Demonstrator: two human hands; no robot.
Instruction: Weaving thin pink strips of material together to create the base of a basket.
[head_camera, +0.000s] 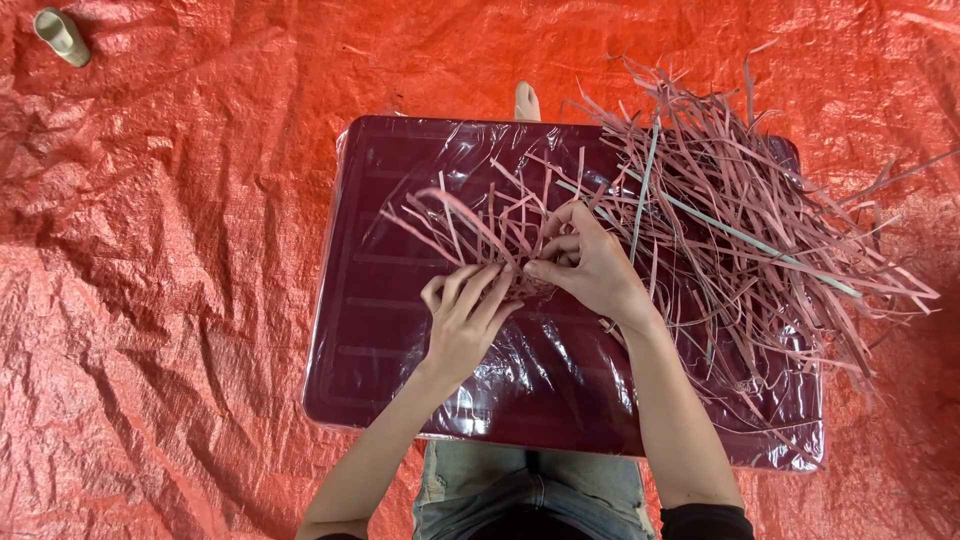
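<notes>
The person sits on the floor with a dark red desk (400, 330) over their lap. The desk is wrapped in shiny clear plastic. Both hands meet in the middle of it, over a small woven bunch of pink strips (500, 235).

The left hand (462, 318) lies flat, with its fingers spread and pressing the woven part down. The right hand (590, 265) is curled, and its thumb and fingers pinch one or two strips right where the weave ends. The two hands almost touch each other.

To do this well, I think the left hand should hold the woven part tight so it does not slip on the smooth plastic. The right hand should take one strip at a time, fold it over or under, and pull it snug but not so hard that it tears.

A big loose pile of strips (740, 240) lies on the right side of the desk. Many of them stick out past the right edge and the far edge, so a quick pull could drag some off. A few pale green strips (700, 215) are mixed in.

The left part of the desk has open room for the hands. The orange tarp (160, 300) lies all around. A small pale spool (62, 35) sits far off at the top left. A bare toe (527, 100) peeks out behind the desk.
</notes>
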